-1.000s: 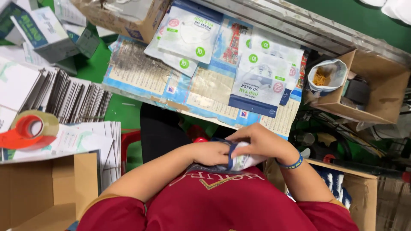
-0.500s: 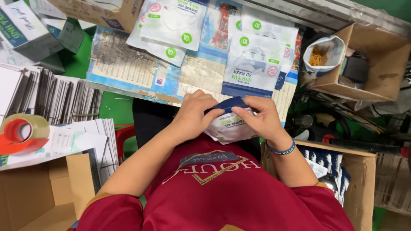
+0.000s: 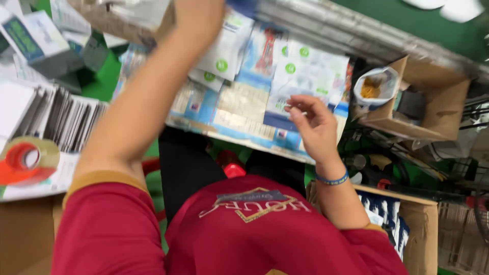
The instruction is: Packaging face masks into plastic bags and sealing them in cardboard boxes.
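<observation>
- two hands now work apart: the left hand point(image 3: 199, 18) is raised to the top edge of the view, fingers curled, though blur and cropping mean i cannot tell what they clasp; a dark blue scrap shows just beside it.
- right hand point(image 3: 313, 127) hovers over the bench with fingers loosely spread and released, grasping nothing; a blue beaded bracelet point(image 3: 331, 180) sits on its wrist.
- change noted: half a second ago both hands were together at the chest, pinching a white pouch with a dark blue strip. that pouch is no longer between them; judged to have gone up with the left hand toward the far side, but it cannot be picked out there.
- the white sealed packets with green round marks point(image 3: 308, 76) lie on the blue-and-white printed sheets point(image 3: 244, 114), just beneath the right hand's fingertips.
- surroundings: an open brown cardboard box point(image 3: 433, 109) with a white bag of yellow bits point(image 3: 374, 86) to the right; a tape roll on a red dispenser point(image 3: 25, 158) to the left, near a row of upright flat grey cartons point(image 3: 66, 119).
- view has tilted and shifted compared with earlier.
</observation>
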